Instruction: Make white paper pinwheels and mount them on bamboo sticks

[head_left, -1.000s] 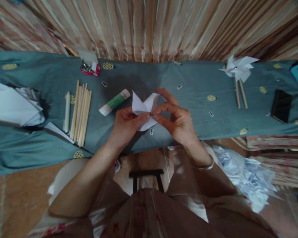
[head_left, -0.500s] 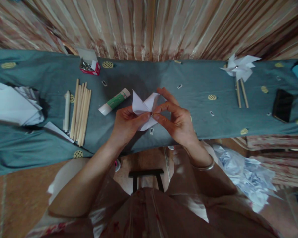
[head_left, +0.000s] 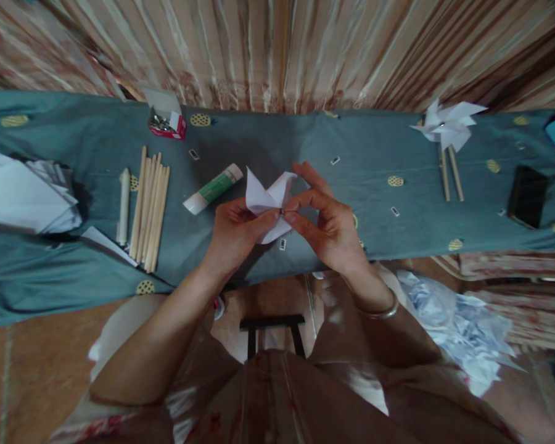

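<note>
Fingers (head_left: 263, 224) of the left hand (head_left: 229, 237) pinch the folded paper (head_left: 259, 194) (sticks (head_left: 153, 213) at its nine o'clock), right hand (head_left: 340, 234) pinches its metal pin (head_left: 282, 212). Probably super light, creases easily, so grab the middle.

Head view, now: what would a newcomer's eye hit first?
The white folded paper mid-frame, over the green cloth: the left hand holds it while the right hand pinches a small shiny bit at its centre. Then the white pinwheel at upper right, near the cloth's far edge. Third, the pale crumpled heap at lower right, below the cloth's near edge.
</note>
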Available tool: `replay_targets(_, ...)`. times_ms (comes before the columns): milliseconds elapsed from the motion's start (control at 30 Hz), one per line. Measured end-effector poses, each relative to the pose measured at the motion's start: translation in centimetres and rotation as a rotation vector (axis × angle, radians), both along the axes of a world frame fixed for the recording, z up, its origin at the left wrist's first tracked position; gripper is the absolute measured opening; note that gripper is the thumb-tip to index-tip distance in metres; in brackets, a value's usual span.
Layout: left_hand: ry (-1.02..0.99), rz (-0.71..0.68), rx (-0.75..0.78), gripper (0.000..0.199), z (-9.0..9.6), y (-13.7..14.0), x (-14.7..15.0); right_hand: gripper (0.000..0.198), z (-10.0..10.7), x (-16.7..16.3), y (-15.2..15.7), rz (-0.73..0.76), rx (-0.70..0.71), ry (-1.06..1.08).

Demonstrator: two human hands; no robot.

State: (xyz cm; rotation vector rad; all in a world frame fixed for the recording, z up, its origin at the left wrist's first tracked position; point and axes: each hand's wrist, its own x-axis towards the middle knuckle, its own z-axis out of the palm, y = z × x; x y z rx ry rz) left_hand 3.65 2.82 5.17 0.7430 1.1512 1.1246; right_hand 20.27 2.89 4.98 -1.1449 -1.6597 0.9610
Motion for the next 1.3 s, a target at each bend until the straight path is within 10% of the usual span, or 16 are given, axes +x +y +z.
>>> replay_targets(1000,-0.097,-0.074,0.020,0.032,-0.8,0.6,-0.7,0.015,-1.0,-0.7,0.3,-0.043,-0.151,0.181)
replay_targets(1300,-0.099,-0.048,-0.041,0.037,-0.2,0.6,-0.6,0.087,-2.5,-1.6,0.7,-0.173,-0.313,0.411)
